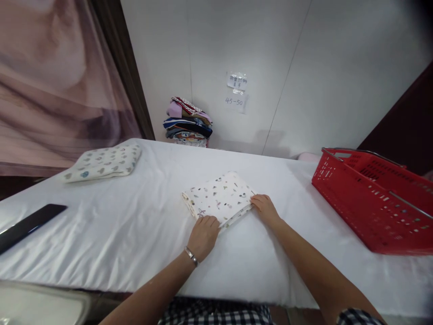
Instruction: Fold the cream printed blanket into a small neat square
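Note:
A folded white cloth [219, 194] with small coloured prints lies flat near the middle of the table. My left hand [204, 234], with a silver bracelet at the wrist, is closed on the cloth's near left edge; the fingertips curl over the fabric. At the cloth's right corner, my right hand [265, 207] pinches the edge between thumb and fingers. Layers of the fold show along the near side and at the left end. The thumb of my left hand is hidden.
Another folded printed cloth [104, 163] lies at the table's far left. A black flat object [30, 225] sits at the left edge. On the right stands a red basket [365, 212] with metal handles. Behind the white-covered table [135, 239] is a stack of folded clothes [188, 122] against the wall.

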Demonstrator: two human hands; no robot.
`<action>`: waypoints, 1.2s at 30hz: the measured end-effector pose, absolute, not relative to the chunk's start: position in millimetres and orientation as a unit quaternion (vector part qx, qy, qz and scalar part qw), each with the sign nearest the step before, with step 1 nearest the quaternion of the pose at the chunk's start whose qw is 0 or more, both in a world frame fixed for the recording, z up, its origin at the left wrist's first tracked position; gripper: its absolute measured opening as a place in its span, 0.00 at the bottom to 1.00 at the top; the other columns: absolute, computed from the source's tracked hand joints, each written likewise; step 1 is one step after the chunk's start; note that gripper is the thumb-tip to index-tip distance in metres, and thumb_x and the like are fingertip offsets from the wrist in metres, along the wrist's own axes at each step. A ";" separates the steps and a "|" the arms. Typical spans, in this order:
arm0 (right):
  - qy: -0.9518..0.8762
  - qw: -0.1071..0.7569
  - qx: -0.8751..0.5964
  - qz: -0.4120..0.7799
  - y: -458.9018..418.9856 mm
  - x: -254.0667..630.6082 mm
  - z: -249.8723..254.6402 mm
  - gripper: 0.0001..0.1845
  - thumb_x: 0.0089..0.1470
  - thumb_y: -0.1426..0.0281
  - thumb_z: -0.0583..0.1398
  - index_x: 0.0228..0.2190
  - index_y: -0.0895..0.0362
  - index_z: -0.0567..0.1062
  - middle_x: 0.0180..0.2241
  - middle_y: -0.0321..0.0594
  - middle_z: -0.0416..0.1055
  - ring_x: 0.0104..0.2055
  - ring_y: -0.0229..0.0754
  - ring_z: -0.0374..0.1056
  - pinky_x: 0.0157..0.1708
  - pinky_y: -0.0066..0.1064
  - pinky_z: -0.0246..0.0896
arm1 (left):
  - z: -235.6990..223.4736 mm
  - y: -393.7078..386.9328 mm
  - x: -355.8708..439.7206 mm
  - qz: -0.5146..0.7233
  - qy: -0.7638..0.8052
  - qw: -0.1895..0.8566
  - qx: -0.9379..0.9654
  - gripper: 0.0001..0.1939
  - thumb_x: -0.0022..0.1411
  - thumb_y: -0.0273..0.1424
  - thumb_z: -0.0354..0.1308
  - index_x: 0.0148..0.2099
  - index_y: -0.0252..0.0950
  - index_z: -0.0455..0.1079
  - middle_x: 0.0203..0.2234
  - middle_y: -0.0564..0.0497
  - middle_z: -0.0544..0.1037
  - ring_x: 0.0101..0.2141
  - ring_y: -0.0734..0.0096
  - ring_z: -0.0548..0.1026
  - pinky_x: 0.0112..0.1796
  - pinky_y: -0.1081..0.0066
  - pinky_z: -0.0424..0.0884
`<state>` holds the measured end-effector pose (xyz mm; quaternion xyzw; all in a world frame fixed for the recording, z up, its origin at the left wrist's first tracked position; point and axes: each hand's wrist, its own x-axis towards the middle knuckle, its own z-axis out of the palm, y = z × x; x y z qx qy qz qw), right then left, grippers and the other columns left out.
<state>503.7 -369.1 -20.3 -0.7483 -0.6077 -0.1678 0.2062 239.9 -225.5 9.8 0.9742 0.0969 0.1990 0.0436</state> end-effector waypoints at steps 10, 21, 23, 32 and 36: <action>-0.634 0.151 -0.741 -0.159 -379.2 504.3 -18.8 0.18 0.52 0.74 0.51 0.46 0.55 0.68 0.49 0.45 0.66 0.53 0.45 0.59 0.54 0.46 0.46 | 3.9 -227.7 226.9 0.182 0.089 0.088 0.975 0.14 0.57 0.27 0.54 0.47 0.38 0.63 0.41 0.48 0.69 0.43 0.62 0.65 0.44 0.61 0.60; -0.667 0.072 -0.718 -0.183 -365.1 521.2 -18.8 0.20 0.50 0.79 0.50 0.45 0.57 0.69 0.45 0.46 0.69 0.49 0.44 0.63 0.54 0.46 0.48 | 4.0 -217.0 228.7 0.189 0.077 0.029 0.978 0.14 0.57 0.19 0.46 0.42 0.37 0.65 0.37 0.48 0.71 0.39 0.65 0.66 0.45 0.61 0.59; -0.667 0.075 -0.716 -0.192 -366.8 499.6 -17.4 0.19 0.49 0.79 0.51 0.43 0.58 0.70 0.43 0.46 0.70 0.46 0.45 0.64 0.53 0.45 0.50 | 7.1 -198.2 218.1 0.193 0.099 0.023 0.976 0.15 0.57 0.18 0.45 0.42 0.37 0.66 0.37 0.48 0.72 0.40 0.66 0.67 0.47 0.61 0.58; -0.647 0.150 -0.727 -0.174 -392.2 408.8 -19.9 0.18 0.52 0.74 0.52 0.45 0.52 0.69 0.43 0.44 0.69 0.45 0.46 0.63 0.52 0.45 0.50 | -1.8 -160.4 165.3 0.244 0.174 0.085 0.950 0.19 0.52 0.19 0.48 0.46 0.37 0.64 0.47 0.46 0.69 0.53 0.64 0.61 0.52 0.59 0.58; -0.649 0.174 -0.721 -0.166 -398.8 419.2 -26.8 0.19 0.55 0.70 0.52 0.49 0.51 0.65 0.46 0.44 0.67 0.47 0.48 0.62 0.51 0.46 0.52 | -10.1 -167.7 164.6 0.300 0.213 0.138 0.920 0.17 0.53 0.23 0.51 0.46 0.38 0.65 0.51 0.46 0.66 0.56 0.62 0.57 0.53 0.57 0.59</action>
